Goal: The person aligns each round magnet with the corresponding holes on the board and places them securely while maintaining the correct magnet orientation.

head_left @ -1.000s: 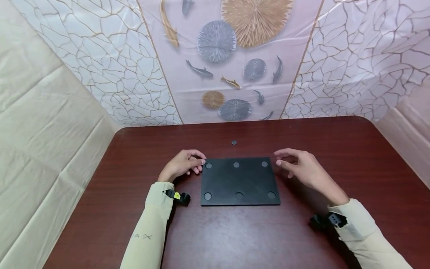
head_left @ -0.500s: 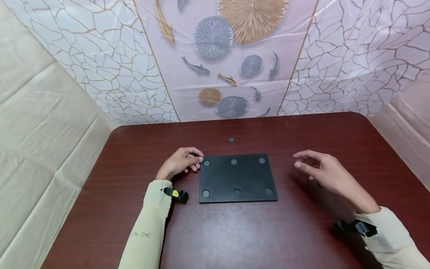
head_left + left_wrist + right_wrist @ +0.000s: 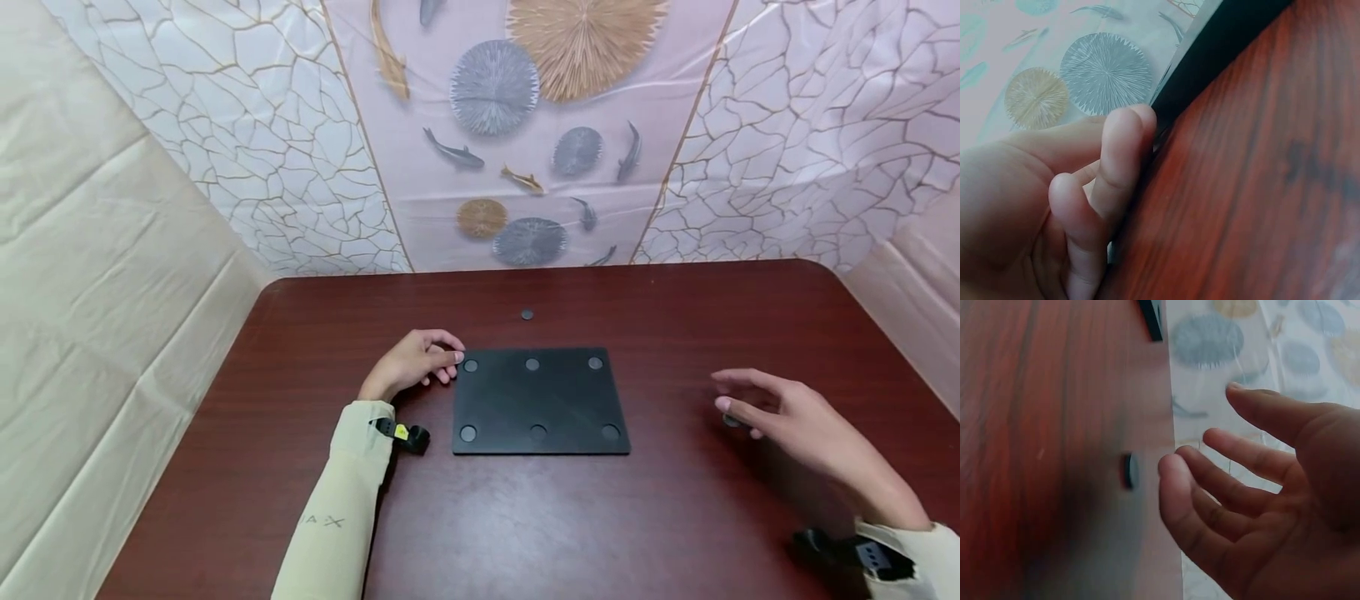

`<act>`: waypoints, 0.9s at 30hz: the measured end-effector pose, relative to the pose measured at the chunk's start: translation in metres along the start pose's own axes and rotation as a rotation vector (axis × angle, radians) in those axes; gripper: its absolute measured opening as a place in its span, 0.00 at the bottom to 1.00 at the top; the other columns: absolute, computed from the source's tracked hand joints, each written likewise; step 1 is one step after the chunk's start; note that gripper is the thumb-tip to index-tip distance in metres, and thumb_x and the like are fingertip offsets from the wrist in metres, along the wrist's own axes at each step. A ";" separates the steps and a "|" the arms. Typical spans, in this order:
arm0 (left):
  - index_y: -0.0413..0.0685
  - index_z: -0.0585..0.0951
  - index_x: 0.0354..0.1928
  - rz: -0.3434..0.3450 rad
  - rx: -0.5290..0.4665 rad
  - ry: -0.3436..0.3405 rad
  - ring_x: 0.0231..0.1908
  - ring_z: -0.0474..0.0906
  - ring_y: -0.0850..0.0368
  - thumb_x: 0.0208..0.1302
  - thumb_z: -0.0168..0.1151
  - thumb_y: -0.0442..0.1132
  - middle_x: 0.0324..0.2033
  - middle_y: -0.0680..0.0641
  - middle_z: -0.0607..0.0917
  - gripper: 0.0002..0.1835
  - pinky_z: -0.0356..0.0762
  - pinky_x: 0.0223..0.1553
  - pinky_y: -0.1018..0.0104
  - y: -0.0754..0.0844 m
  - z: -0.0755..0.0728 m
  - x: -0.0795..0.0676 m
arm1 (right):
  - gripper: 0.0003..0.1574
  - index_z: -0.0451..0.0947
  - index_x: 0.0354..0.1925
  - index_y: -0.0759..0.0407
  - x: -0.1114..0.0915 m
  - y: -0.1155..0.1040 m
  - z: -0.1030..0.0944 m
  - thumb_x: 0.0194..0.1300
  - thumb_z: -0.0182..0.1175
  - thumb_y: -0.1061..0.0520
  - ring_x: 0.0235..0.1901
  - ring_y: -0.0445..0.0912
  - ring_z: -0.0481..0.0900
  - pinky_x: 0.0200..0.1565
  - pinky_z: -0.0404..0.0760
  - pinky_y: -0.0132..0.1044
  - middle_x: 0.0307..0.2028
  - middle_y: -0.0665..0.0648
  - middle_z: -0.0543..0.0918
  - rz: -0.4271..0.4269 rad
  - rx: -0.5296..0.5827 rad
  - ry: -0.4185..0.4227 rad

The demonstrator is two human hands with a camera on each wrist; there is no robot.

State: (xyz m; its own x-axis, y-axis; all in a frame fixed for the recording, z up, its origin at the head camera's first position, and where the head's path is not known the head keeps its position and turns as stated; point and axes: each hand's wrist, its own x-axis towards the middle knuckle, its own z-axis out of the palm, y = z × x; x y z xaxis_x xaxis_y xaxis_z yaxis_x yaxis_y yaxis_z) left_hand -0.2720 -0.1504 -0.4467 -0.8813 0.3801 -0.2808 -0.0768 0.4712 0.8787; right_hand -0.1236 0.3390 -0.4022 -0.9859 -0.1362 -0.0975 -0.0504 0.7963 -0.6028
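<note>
A flat black rectangular board (image 3: pixel 540 404) lies mid-table, with several round spots along its far and near edges; some look greyer than others. At its far left corner, my left hand (image 3: pixel 412 362) holds the board between thumb and fingertips. In the left wrist view the fingertips (image 3: pixel 1124 128) meet the board's edge (image 3: pixel 1191 69). Well to the right of the board, my right hand (image 3: pixel 787 417) hovers with thumb and fingers apart, nothing between them. A small dark disc (image 3: pixel 731 421) lies on the table under its fingertips; the right wrist view shows this disc (image 3: pixel 1130 471) apart from the fingers.
Another small dark disc (image 3: pixel 527 315) lies on the reddish-brown table (image 3: pixel 360 317) beyond the board. Patterned cloth (image 3: pixel 517 167) hangs behind the table's far edge, and plain pale cloth (image 3: pixel 112 292) stands along the left side.
My right hand has moved right and nearer, away from the board's right edge to above the disc there. My left hand has stayed at the board's corner.
</note>
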 end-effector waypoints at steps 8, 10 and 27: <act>0.48 0.86 0.52 0.007 -0.004 -0.008 0.26 0.85 0.59 0.75 0.67 0.41 0.27 0.48 0.89 0.09 0.73 0.24 0.69 0.001 0.003 0.001 | 0.28 0.75 0.67 0.68 -0.014 0.031 0.001 0.78 0.63 0.54 0.30 0.38 0.83 0.33 0.82 0.34 0.55 0.69 0.83 0.011 0.043 0.032; 0.49 0.86 0.52 0.000 -0.002 -0.005 0.26 0.85 0.58 0.75 0.67 0.41 0.27 0.48 0.89 0.09 0.74 0.24 0.68 0.001 0.001 0.000 | 0.26 0.75 0.65 0.70 -0.013 0.034 0.002 0.77 0.64 0.56 0.30 0.38 0.82 0.32 0.82 0.35 0.50 0.64 0.84 0.005 0.055 0.039; 0.47 0.85 0.54 0.014 0.007 -0.006 0.26 0.85 0.59 0.75 0.66 0.42 0.27 0.48 0.88 0.11 0.73 0.24 0.69 -0.003 -0.001 0.003 | 0.16 0.86 0.52 0.56 -0.007 0.040 0.016 0.67 0.74 0.57 0.29 0.36 0.74 0.31 0.68 0.31 0.35 0.45 0.79 -0.064 -0.022 0.108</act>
State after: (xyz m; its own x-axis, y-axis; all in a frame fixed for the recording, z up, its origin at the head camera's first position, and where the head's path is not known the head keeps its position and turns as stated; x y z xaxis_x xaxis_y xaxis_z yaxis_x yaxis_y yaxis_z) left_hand -0.2749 -0.1517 -0.4501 -0.8792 0.3918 -0.2709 -0.0610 0.4715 0.8798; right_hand -0.1160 0.3623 -0.4376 -0.9919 -0.1240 0.0268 -0.1159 0.8008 -0.5876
